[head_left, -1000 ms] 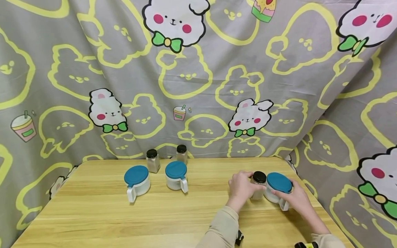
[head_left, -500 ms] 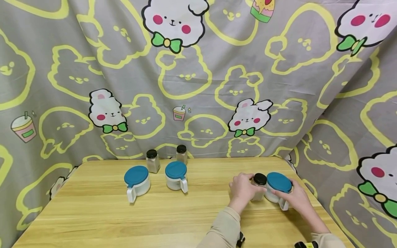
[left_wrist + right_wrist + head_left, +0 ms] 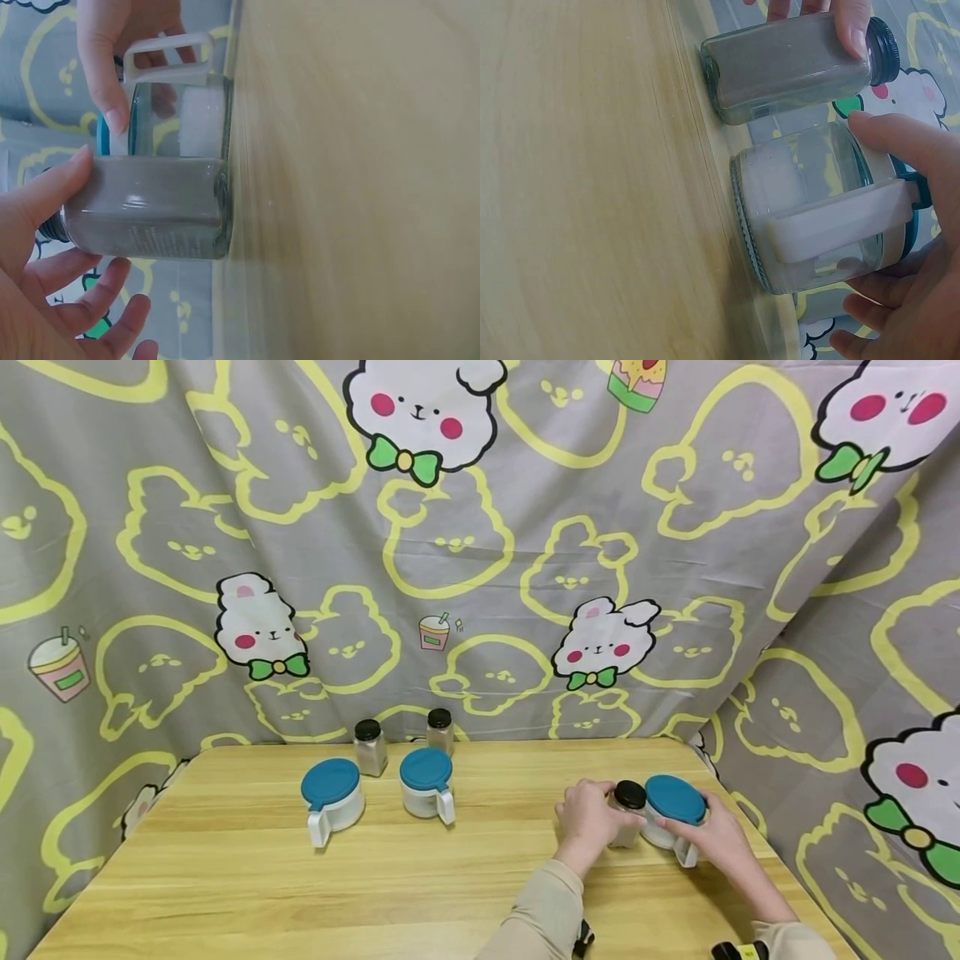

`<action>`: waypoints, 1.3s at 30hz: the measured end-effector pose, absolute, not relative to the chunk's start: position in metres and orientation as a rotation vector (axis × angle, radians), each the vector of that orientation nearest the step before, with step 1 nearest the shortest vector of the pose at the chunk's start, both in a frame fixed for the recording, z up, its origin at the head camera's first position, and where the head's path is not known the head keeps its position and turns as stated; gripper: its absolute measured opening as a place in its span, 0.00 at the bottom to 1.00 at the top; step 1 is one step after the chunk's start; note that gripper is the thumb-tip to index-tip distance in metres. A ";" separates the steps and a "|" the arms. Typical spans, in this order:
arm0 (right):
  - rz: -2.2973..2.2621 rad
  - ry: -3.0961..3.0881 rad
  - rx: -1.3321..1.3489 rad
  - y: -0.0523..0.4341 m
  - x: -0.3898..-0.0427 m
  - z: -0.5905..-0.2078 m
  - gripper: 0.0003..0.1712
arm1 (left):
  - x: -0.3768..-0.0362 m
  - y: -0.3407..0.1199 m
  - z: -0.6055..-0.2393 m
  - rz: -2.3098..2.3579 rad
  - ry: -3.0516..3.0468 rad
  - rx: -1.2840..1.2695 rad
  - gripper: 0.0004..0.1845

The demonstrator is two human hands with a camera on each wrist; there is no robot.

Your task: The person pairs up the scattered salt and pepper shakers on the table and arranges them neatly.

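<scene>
At the right of the table, my left hand (image 3: 588,814) grips a square glass spice jar (image 3: 146,210) with a black screw lid, thumb on one side near the neck and fingers on the other. Greyish powder fills it. Right beside it, my right hand (image 3: 712,831) holds a round glass seasoning pot (image 3: 802,176) by its upper rim, thumb and fingers on opposite sides. That pot has a blue lid (image 3: 675,799), a white handle (image 3: 840,221) pointing toward me and some white contents. Both containers stand upright on the table.
On the left of the wooden table (image 3: 315,893) stand two more blue-lidded pots, one farther left (image 3: 345,814) and one nearer the middle (image 3: 423,802). Behind them are two black-lidded spice jars, a left one (image 3: 371,758) and a right one (image 3: 441,741). A patterned curtain (image 3: 480,577) hangs behind.
My left hand and the spice jar have shifted slightly toward me and to the right. My right hand and its pot have stayed in place.
</scene>
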State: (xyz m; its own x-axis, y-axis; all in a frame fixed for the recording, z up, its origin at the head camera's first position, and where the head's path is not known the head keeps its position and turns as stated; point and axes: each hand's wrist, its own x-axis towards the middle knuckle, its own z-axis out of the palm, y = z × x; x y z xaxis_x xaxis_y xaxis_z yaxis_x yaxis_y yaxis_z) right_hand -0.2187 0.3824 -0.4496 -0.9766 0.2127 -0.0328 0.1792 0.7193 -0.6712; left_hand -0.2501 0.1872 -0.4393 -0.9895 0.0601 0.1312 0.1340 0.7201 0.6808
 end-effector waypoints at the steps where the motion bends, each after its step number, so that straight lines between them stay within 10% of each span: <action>1: 1.113 -2.869 -0.327 0.383 -0.219 -0.450 0.61 | -0.250 0.187 -0.439 -1.124 -2.826 -0.158 0.33; 39: 1.122 -2.834 -0.225 0.385 -0.218 -0.451 0.66 | -0.244 0.185 -0.435 -1.189 -2.845 -0.247 0.30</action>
State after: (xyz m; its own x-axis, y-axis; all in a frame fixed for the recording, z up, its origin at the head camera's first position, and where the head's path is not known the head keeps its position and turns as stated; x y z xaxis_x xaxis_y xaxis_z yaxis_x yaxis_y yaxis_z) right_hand -0.2180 0.3847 -0.4511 -0.9855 0.1676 0.0250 0.1050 0.7199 -0.6861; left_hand -0.2435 0.1849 -0.4350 -0.9861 0.1282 0.1056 0.1652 0.6919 0.7028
